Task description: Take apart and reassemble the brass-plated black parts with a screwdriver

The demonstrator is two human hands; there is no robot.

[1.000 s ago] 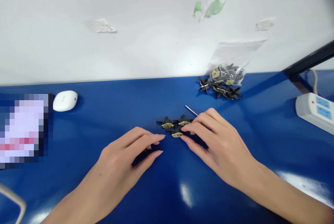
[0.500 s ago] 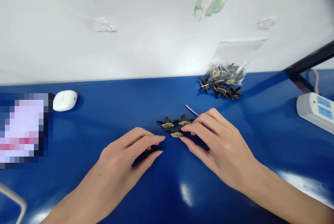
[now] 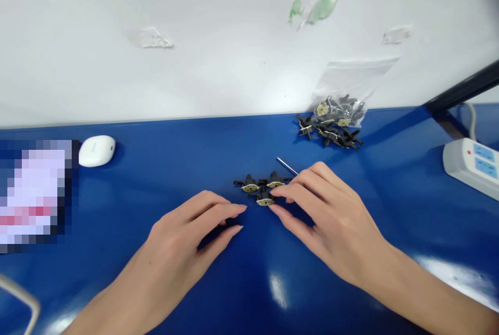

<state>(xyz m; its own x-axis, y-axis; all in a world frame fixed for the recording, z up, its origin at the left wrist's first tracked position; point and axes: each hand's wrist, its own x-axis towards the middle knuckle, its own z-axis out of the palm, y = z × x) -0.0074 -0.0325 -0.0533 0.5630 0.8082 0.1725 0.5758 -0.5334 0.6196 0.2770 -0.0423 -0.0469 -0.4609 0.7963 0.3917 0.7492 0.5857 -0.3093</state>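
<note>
Three small black plastic parts with gold-coloured plates sit close together on the blue table. The front black part is between the thumb and index finger of my right hand, resting on the table. Behind it stand the back left part and the back right part, the latter close to my right fingers. My left hand is left of the group, thumb and fingers apart, with nothing in it. A thin metal rod runs out from behind my right hand; its other end is hidden.
A clear plastic bag of similar parts leans on the white wall, with several loose black parts before it. A white case and a pixelated screen lie left. A power strip is at right.
The front black part has shifted very slightly right with my right fingers on it. My left hand stays nearly still.
</note>
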